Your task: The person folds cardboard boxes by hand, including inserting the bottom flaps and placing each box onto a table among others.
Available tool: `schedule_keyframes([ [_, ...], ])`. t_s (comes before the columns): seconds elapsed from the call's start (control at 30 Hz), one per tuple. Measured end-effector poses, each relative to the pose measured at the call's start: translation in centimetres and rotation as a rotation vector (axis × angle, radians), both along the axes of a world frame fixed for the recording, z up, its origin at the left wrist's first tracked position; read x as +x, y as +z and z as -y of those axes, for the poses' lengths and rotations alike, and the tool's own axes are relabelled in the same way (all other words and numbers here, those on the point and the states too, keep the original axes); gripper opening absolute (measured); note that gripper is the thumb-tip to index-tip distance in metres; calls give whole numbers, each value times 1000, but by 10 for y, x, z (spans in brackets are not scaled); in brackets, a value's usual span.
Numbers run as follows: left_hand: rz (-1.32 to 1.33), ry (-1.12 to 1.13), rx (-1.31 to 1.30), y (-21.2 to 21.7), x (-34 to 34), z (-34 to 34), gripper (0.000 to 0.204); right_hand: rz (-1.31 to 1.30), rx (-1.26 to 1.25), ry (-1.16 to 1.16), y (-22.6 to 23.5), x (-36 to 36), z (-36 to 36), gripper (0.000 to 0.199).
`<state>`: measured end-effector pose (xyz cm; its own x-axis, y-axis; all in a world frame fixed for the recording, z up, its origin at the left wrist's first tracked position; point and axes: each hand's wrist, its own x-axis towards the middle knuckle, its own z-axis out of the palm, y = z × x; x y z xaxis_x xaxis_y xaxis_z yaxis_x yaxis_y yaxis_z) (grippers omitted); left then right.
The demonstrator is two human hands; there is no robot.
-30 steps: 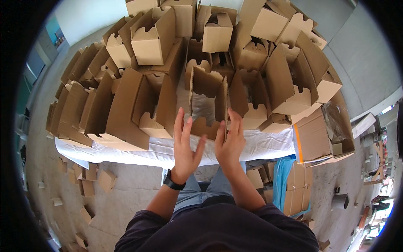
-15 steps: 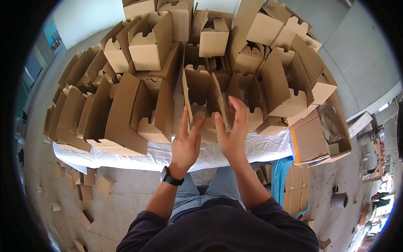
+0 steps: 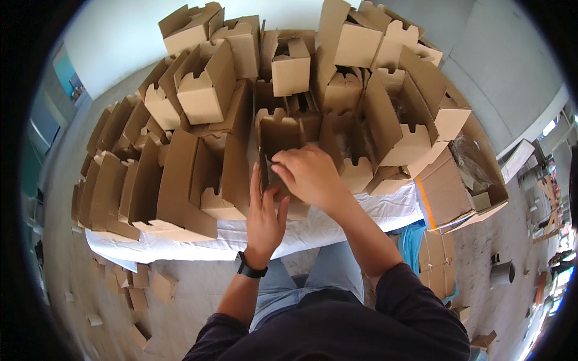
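In front of me at the middle of the front row stands an open-topped brown cardboard box (image 3: 282, 135) with a notched far wall. My left hand (image 3: 265, 225), with a black watch on its wrist, lies against the box's near left corner. Its fingers are stretched out and apart, one along the outside of the left wall. My right hand (image 3: 310, 177) is bent over the box opening, fingers curled and thumb drawn in close to the left wall. Whatever it may pinch is too small to make out. The hand hides part of the box's right side and inside.
Several similar boxes crowd both sides and behind, some stacked. Beneath them is a white cloth (image 3: 325, 234). A large carton (image 3: 448, 183) with clear plastic stands at the right end. Small cartons (image 3: 164, 287) lie on the floor at left; a grey bucket (image 3: 502, 273) stands at right.
My right hand has moved from the box's right wall leftward over its opening, and its fingers have curled. My left hand stays at the left corner. The whole view has shifted slightly.
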<state>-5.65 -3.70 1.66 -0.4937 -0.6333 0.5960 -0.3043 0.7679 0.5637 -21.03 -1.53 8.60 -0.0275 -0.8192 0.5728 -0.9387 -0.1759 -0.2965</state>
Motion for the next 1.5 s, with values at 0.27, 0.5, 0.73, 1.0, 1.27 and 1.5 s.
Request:
schedule_keyframes([
  [0.27, -23, 108, 135, 1, 6, -37, 58, 39, 123, -86, 3, -3, -8, 15],
  [0.5, -88, 94, 47, -15, 3, -38, 61, -189, 163, 40, -10, -2, -1, 13],
  [0.73, -67, 154, -62, -16, 6, -33, 60, 1, 142, -164, -6, -4, -4, 19],
  [1.0, -57, 139, -45, -14, 9, -34, 60, -142, 144, -221, -8, 2, 1, 66],
  [1.27, -63, 135, -17, -16, 8, -33, 61, -221, 234, -243, -1, 10, 4, 72],
  [1.5, -62, 127, -29, -17, 6, -34, 61, -217, 153, -200, -11, 12, -3, 71],
])
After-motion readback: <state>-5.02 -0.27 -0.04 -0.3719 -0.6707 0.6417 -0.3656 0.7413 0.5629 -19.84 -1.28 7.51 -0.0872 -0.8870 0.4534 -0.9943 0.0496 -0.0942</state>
